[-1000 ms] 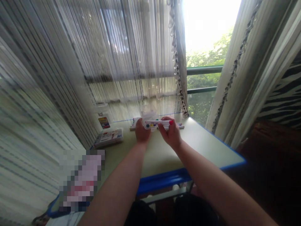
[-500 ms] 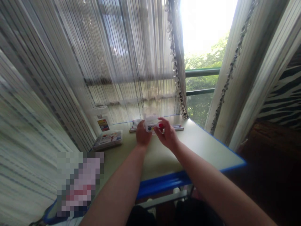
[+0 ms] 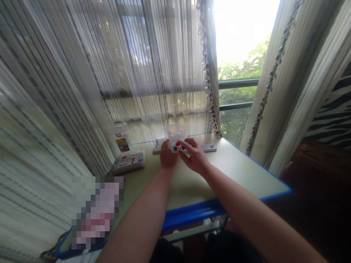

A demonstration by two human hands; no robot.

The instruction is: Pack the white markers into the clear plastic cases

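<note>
Over the far part of the table, my left hand (image 3: pixel 168 156) is closed round the side of a clear plastic case (image 3: pixel 173 138). Inside the case the round coloured ends of several markers face me: a red marker end (image 3: pixel 177 144) above, a yellow marker end (image 3: pixel 180 148) and dark ones below. My right hand (image 3: pixel 194 155) is at the case's right side, thumb and index finger apart. Its index fingertip touches or nearly touches the red end. Behind both hands, several markers (image 3: pixel 208 149) lie in a row on the table, partly hidden.
The pale table (image 3: pixel 233 171) has a blue edge. At its left stand a flat plastic box (image 3: pixel 128 162) with a printed top and a clear package (image 3: pixel 122 144) with a label. A blurred pinkish patch (image 3: pixel 100 208) covers the near left. Sheer curtains (image 3: pixel 153 73) hang behind.
The red-ended marker, held sideways in my right fingers before, now sits end-on in the case. My right thumb and index finger have spread. The view has shifted slightly.
</note>
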